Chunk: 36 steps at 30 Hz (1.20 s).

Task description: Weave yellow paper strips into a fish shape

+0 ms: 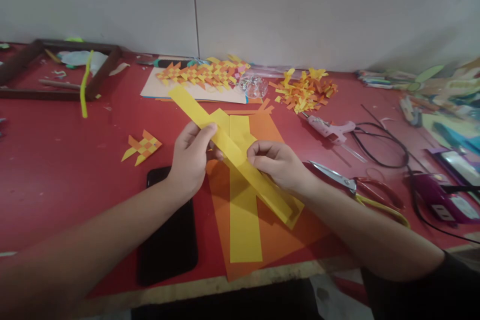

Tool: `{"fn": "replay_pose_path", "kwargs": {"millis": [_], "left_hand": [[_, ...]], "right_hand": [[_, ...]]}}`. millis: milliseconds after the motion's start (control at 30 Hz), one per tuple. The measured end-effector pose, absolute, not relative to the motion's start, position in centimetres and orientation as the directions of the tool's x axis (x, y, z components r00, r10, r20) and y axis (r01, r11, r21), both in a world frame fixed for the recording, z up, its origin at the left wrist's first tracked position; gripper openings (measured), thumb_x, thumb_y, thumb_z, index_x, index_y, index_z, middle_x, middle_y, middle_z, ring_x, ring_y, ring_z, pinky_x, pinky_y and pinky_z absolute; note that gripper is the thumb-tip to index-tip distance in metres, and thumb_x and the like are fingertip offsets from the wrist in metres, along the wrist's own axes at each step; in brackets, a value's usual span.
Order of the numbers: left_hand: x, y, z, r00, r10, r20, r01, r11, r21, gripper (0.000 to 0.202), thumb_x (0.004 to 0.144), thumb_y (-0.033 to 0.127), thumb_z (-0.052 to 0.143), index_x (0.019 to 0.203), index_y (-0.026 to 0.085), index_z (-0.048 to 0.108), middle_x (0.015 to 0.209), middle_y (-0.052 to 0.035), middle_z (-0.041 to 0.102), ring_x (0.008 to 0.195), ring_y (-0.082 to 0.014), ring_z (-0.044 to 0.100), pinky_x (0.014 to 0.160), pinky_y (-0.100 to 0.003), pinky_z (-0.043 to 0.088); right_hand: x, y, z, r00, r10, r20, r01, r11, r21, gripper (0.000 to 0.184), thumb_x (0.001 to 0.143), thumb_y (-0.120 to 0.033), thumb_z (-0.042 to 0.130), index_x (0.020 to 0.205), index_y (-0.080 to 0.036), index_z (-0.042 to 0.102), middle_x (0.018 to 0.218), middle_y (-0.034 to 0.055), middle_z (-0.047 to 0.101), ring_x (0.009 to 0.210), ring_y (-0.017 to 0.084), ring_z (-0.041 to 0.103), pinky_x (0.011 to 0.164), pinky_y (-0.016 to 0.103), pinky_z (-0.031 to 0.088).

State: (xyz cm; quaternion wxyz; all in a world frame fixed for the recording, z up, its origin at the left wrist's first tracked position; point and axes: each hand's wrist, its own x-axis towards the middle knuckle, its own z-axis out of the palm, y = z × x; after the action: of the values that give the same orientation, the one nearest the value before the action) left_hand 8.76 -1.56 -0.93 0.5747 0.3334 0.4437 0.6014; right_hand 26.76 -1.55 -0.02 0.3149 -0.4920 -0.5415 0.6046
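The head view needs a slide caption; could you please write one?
Left hand and right hand hold a yellow paper strip above orange paper on a red table.

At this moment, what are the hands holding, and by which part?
A yellow paper strip: the left hand pinches its upper part, thumb on top; the right hand pinches its edge near the middle.

The yellow strip (235, 154) between the left hand (191, 160) and right hand (275, 164) is smooth, matt paper; the orange sheet (279, 240) below them is matt too; right of them, scissors (351, 185) have shiny metal blades.
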Motion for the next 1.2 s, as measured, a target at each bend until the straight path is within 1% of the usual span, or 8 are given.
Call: {"fn": "replay_pose_path", "kwargs": {"millis": [100, 200, 367, 533, 667, 933, 1033, 1200], "left_hand": [[8.7, -1.6, -0.9, -0.051, 0.990, -0.130, -0.381, 0.101, 0.919, 0.024, 0.085, 0.041, 0.066, 0.081, 0.020, 0.054, 0.053, 0.0080, 0.054, 0.040, -0.0070, 0.053, 0.042, -0.017, 0.046], [8.8, -2.0, -0.8, 0.186, 0.965, -0.184, -0.209, 0.222, 0.952, 0.038, 0.078, 0.051, 0.071, 0.074, 0.018, 0.052, 0.051, 0.0045, 0.059, 0.040, -0.0093, 0.056, 0.043, -0.019, 0.045], [8.9, -2.6, -0.4, 0.362, 0.917, -0.170, 0.129, 0.131, 0.983, 0.026, 0.078, 0.036, 0.073, 0.071, 0.013, 0.064, 0.049, 0.0016, 0.062, 0.045, -0.0081, 0.057, 0.046, -0.015, 0.042], [9.0, -2.5, -0.6, 0.346, 0.935, -0.081, 0.078, 0.057, 0.995, 0.019, 0.080, 0.031, 0.071, 0.073, 0.013, 0.066, 0.050, 0.0033, 0.061, 0.045, -0.0073, 0.057, 0.047, -0.015, 0.043], [8.9, -2.6, -0.8, 0.259, 0.965, -0.040, -0.038, 0.052, 0.998, 0.018, 0.077, 0.030, 0.074, 0.075, 0.014, 0.067, 0.063, 0.0022, 0.065, 0.046, -0.0081, 0.060, 0.046, -0.017, 0.047], [8.9, -1.7, -1.5, -0.136, 0.990, -0.039, -0.324, -0.008, 0.946, 0.023, 0.082, 0.037, 0.070, 0.075, 0.017, 0.062, 0.057, 0.0040, 0.060, 0.046, -0.0084, 0.058, 0.046, -0.018, 0.050], [8.8, -1.7, -1.4, -0.031, 0.994, -0.106, -0.307, 0.091, 0.947, 0.029, 0.079, 0.044, 0.072, 0.077, 0.017, 0.064, 0.058, 0.0030, 0.062, 0.046, -0.0097, 0.059, 0.046, -0.020, 0.051], [8.7, -2.2, -1.1, 0.260, 0.952, -0.163, 0.018, 0.164, 0.986, 0.029, 0.072, 0.041, 0.078, 0.070, 0.014, 0.067, 0.057, -0.0015, 0.066, 0.046, -0.0122, 0.060, 0.044, -0.019, 0.049]], "right_hand": [[26.8, -1.7, -0.1, -0.298, 0.914, -0.274, 0.144, -0.240, -0.960, 0.007, 0.069, -0.024, 0.062, 0.069, -0.018, 0.058, 0.057, -0.0062, 0.048, 0.045, 0.005, 0.036, 0.042, 0.022, 0.023], [26.9, -1.8, -0.5, -0.259, 0.929, -0.265, 0.107, -0.245, -0.964, 0.009, 0.070, -0.026, 0.063, 0.070, -0.018, 0.058, 0.054, -0.0072, 0.045, 0.044, 0.005, 0.033, 0.043, 0.022, 0.022], [26.9, -1.9, -0.6, -0.285, 0.940, -0.190, 0.121, -0.161, -0.980, 0.011, 0.074, -0.026, 0.063, 0.071, -0.017, 0.058, 0.057, -0.0069, 0.046, 0.046, 0.005, 0.034, 0.044, 0.021, 0.023], [26.8, -2.0, -0.1, -0.318, 0.942, -0.110, 0.139, -0.068, -0.988, 0.009, 0.074, -0.023, 0.062, 0.070, -0.017, 0.056, 0.057, -0.0067, 0.046, 0.045, 0.004, 0.035, 0.043, 0.021, 0.023], [26.8, -2.0, 0.0, -0.324, 0.942, -0.091, 0.139, -0.048, -0.989, 0.005, 0.073, -0.021, 0.059, 0.070, -0.017, 0.056, 0.057, -0.0069, 0.046, 0.045, 0.004, 0.035, 0.043, 0.020, 0.024], [27.0, -2.1, -0.2, -0.309, 0.940, -0.144, 0.195, -0.085, -0.977, 0.005, 0.071, -0.022, 0.058, 0.069, -0.018, 0.057, 0.060, -0.0055, 0.048, 0.045, 0.005, 0.036, 0.040, 0.020, 0.026], [27.1, -2.1, -0.3, -0.299, 0.936, -0.187, 0.232, -0.118, -0.965, 0.005, 0.072, -0.023, 0.057, 0.071, -0.019, 0.057, 0.058, -0.0067, 0.047, 0.042, 0.005, 0.034, 0.038, 0.020, 0.024], [27.1, -2.0, -0.4, -0.319, 0.935, -0.153, 0.200, -0.091, -0.975, 0.005, 0.072, -0.022, 0.058, 0.070, -0.018, 0.057, 0.057, -0.0071, 0.046, 0.043, 0.004, 0.033, 0.040, 0.020, 0.024]]}}
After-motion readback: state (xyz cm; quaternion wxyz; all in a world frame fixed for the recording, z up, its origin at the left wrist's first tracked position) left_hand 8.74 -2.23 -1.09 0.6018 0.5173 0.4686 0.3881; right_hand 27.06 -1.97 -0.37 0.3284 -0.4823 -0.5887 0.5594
